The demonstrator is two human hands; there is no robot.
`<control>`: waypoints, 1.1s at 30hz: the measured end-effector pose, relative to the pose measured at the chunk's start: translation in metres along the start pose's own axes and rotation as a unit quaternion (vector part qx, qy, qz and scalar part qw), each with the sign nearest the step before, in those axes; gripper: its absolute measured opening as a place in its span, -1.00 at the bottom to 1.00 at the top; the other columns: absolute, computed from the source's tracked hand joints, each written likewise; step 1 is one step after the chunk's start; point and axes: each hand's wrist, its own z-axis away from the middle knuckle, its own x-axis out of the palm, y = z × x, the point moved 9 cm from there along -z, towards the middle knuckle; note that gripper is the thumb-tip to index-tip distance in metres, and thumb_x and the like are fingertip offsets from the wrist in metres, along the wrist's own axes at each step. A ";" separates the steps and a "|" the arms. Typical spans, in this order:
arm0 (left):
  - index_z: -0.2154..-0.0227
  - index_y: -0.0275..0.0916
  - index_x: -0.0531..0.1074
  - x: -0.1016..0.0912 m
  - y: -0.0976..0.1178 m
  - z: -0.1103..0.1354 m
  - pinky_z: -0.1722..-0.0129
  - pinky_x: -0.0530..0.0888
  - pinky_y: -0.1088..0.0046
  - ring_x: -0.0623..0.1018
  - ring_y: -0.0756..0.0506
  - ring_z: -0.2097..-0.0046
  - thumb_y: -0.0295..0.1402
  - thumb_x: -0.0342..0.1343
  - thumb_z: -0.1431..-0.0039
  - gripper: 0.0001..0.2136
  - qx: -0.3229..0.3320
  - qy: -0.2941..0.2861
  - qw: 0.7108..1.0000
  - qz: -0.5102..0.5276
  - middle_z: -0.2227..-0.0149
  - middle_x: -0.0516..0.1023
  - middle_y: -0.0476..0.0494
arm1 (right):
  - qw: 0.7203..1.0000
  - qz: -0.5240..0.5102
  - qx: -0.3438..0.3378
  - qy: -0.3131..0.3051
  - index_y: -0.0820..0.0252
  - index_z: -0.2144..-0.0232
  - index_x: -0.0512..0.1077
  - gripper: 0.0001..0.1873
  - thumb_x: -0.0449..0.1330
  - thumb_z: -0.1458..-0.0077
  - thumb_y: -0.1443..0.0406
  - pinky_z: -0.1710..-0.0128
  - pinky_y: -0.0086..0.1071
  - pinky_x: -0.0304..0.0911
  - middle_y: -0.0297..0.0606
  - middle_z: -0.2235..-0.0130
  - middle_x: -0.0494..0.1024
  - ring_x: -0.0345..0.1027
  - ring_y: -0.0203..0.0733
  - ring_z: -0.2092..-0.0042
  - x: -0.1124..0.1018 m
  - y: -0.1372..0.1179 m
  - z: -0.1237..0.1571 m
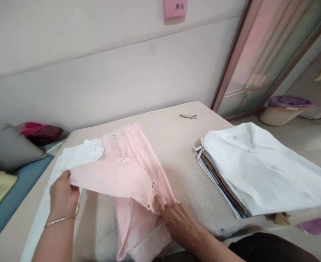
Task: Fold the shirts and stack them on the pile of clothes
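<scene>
A pale pink garment [125, 174] with cut-out flower embroidery lies partly folded on the beige cloth-covered surface [174, 156]. My left hand [64, 194], with a silver bangle at the wrist, pinches one edge of it and holds that flap raised to the left. My right hand [178, 222] rests on the garment's near right edge. Its index finger points across the fabric and the other fingers are curled, gripping the cloth at that edge. Beneath the raised flap, a white cloth [78, 156] lies along the left side, partly covered.
A stack of folded clothes topped by a white shirt [266, 171] sits at the right. Eyeglasses [188, 116] lie near the far edge. A grey cushion [15, 147] and a red item [46, 133] are at left. A bin [283, 112] stands beyond the surface, by the sliding door.
</scene>
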 end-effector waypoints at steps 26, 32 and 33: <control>0.59 -0.23 0.13 -0.012 0.102 0.064 0.35 0.25 0.55 0.18 0.05 0.36 -0.44 0.08 0.10 -0.82 0.254 0.107 0.961 0.035 0.47 0.06 0.09 | 0.991 -0.038 -0.015 -0.130 0.38 -0.31 0.02 -0.23 0.07 -0.03 0.55 0.35 -0.23 0.21 -0.14 0.20 0.61 0.53 -0.07 0.26 0.005 0.019 -0.003; 0.56 -0.22 0.16 -0.015 0.084 0.052 0.36 0.29 0.54 0.21 0.06 0.38 -0.43 0.12 0.13 -0.81 0.190 0.106 0.975 0.047 0.48 0.10 0.12 | 0.991 -0.063 -0.009 -0.121 0.37 -0.31 0.04 -0.25 0.07 -0.06 0.54 0.34 -0.24 0.24 -0.10 0.18 0.61 0.53 -0.05 0.25 0.008 0.018 -0.003; 0.56 -0.22 0.14 -0.018 0.079 0.047 0.33 0.32 0.53 0.24 0.06 0.37 -0.44 0.11 0.15 -0.80 0.178 0.110 0.976 0.055 0.47 0.12 0.12 | 0.991 -0.064 -0.009 -0.120 0.36 -0.31 0.05 -0.25 0.07 -0.05 0.54 0.33 -0.25 0.25 -0.07 0.15 0.61 0.53 -0.05 0.24 0.009 0.017 -0.002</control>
